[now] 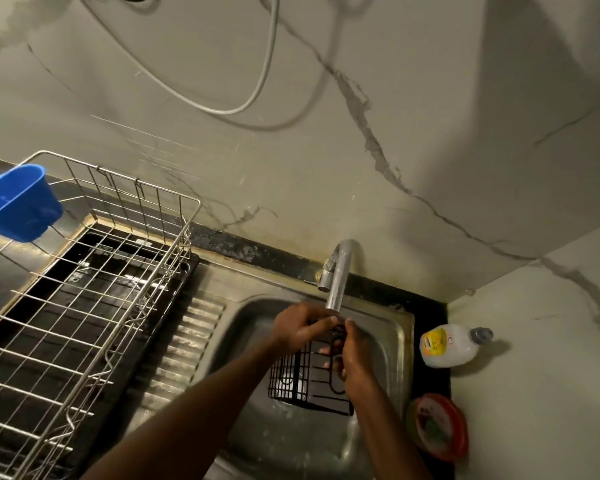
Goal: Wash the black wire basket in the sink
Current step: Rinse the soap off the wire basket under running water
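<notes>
Right hand (349,355) and left hand (300,327) hide the basket (305,382) top.

I hold the black wire basket (307,379) over the sink (400,336) w/ both hands: left hand (300,327) and right hand (349,355) grip its top edge, just below the tap (338,275). Dish rack (84,271) to my left.

Dim, yellowish light; wide-angle bending at the edges, soft motion blur throughout.
</notes>
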Action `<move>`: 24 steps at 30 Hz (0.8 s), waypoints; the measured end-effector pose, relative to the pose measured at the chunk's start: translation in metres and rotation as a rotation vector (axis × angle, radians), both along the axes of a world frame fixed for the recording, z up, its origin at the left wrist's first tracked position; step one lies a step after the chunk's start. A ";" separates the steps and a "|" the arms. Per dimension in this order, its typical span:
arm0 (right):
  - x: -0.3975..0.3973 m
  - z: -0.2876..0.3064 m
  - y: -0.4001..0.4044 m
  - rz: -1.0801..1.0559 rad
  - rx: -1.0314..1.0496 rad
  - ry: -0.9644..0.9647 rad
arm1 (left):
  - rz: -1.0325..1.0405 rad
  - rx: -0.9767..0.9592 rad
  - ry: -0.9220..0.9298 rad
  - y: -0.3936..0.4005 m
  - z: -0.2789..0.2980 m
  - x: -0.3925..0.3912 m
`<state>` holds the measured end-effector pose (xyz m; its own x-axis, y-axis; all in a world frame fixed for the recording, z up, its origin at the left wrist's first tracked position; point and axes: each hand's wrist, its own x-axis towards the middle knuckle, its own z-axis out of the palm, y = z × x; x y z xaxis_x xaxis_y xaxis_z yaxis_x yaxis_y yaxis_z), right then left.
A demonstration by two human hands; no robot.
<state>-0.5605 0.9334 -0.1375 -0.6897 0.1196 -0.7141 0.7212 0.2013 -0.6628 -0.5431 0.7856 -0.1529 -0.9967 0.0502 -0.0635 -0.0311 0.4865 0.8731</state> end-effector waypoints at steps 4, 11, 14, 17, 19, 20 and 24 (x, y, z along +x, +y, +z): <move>0.015 0.025 0.029 -0.159 -0.091 0.004 | -0.001 0.121 0.052 0.015 -0.008 0.001; 0.049 0.028 0.077 -0.416 -0.394 0.066 | -0.140 -0.032 0.278 0.011 -0.007 -0.008; 0.061 0.026 0.087 -0.458 -0.463 0.080 | -0.239 -0.071 0.320 0.007 -0.016 -0.012; 0.071 0.011 0.099 -0.516 -0.470 0.071 | -0.177 -0.139 0.342 0.010 -0.033 -0.013; 0.073 0.005 0.110 -0.584 -0.534 0.074 | 0.018 -0.043 0.221 0.009 -0.038 -0.005; 0.074 0.003 0.114 -0.605 -0.580 0.078 | 0.082 0.078 0.077 0.006 -0.036 -0.001; 0.078 0.004 0.119 -0.524 -0.721 0.189 | 0.140 0.623 -0.444 0.000 -0.028 0.002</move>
<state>-0.4821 1.0529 -0.1340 -0.7859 0.0189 -0.6180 0.4703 -0.6307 -0.6173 -0.5408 0.7857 -0.1810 -0.8843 0.0834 -0.4594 -0.4666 -0.1236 0.8758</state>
